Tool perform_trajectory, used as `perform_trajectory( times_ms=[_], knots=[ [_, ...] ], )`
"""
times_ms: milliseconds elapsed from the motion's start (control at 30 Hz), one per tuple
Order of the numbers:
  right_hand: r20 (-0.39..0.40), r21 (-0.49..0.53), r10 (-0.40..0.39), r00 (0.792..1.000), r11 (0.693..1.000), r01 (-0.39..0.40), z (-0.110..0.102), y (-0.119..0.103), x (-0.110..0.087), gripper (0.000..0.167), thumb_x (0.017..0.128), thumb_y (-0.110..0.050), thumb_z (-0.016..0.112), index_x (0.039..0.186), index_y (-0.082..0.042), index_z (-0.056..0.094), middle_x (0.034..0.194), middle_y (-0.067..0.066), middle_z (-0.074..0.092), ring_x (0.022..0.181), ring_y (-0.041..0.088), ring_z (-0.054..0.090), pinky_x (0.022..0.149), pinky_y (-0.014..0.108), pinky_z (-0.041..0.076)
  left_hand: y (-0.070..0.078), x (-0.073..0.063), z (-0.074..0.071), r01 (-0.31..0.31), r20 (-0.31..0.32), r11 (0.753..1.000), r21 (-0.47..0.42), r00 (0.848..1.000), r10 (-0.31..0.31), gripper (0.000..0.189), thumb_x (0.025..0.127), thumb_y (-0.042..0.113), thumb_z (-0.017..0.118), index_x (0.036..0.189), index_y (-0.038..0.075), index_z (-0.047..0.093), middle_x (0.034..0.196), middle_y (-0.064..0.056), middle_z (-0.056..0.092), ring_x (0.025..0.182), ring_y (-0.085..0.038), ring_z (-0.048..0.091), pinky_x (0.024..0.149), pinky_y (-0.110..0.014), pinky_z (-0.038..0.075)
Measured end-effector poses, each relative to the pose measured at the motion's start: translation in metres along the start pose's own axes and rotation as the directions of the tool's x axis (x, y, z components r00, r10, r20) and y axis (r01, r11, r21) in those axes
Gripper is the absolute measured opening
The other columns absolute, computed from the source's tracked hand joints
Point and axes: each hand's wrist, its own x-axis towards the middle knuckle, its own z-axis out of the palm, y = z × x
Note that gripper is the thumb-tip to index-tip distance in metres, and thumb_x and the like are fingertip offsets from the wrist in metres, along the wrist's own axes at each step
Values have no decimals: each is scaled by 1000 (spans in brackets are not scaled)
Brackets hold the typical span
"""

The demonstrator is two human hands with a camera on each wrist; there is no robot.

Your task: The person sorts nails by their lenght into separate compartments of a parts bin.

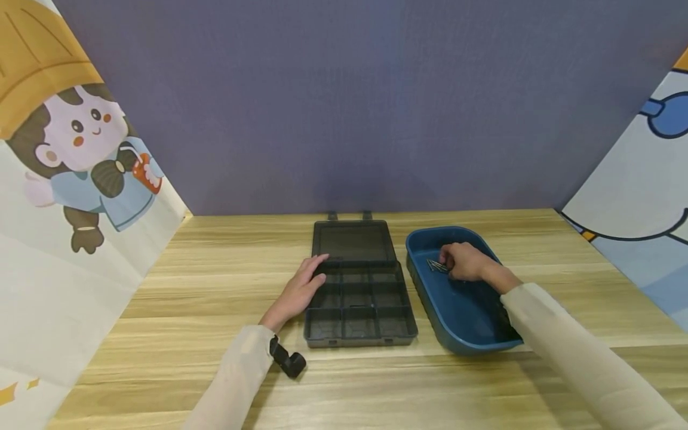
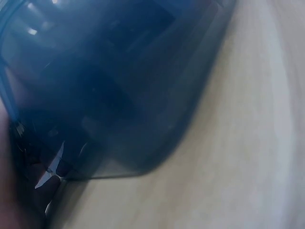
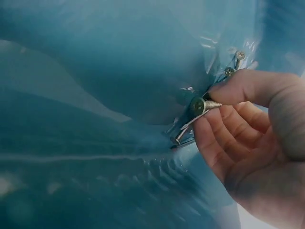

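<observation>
My right hand point(image 1: 465, 261) is down inside a blue plastic bin point(image 1: 450, 327), with thumb and forefinger pinching at a small bunch of metal screws point(image 1: 436, 266). Close up in the right wrist view, a cross-head screw point(image 3: 198, 106) lies between the fingertips of that hand point(image 3: 257, 129), and several more screws lie around them. My left hand point(image 1: 297, 291) rests with fairly straight fingers on the left edge of a dark translucent compartment box point(image 1: 361, 343). The lid point(image 1: 353, 240) of this box lies folded back, away from me. A blurred part of the box point(image 2: 119, 95) fills much of the left wrist view.
Both containers stand on a wood-grain table point(image 1: 226, 251), the bin just right of the box. A grey-purple panel point(image 1: 344, 107) rises behind the table, and walls with cartoon prints flank it. A black strap device point(image 1: 290, 361) sits on my left wrist.
</observation>
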Motion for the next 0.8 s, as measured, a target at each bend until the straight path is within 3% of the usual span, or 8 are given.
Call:
perform_trajectory(
  times_ms=[333,567,800],
  knots=[
    [-26,60,11,1000,998,-10,-5,3,-4,19,73,7,66,90,0,62,76,7,60,68,16,52,63,31,45,-1,0,0,-11,-10,1000,11,1000,11,48,101,18,42,147,10,34,152,-16,29,142,-39,24,110,-60,24],
    [-77,47,-5,997,999,9,-5,7,-7,16,72,5,65,85,-2,60,70,1,58,64,13,49,63,29,42,0,-1,0,-4,1,1000,2,1000,4,48,101,18,41,148,11,34,153,-15,28,142,-38,24,110,-60,23],
    [-68,32,-30,997,999,32,-4,9,-7,13,72,7,63,80,-4,61,71,3,59,65,13,51,61,29,44,0,0,0,-5,4,1000,7,1000,5,47,101,19,41,148,11,34,153,-16,28,142,-38,24,110,-61,23]
  ],
)
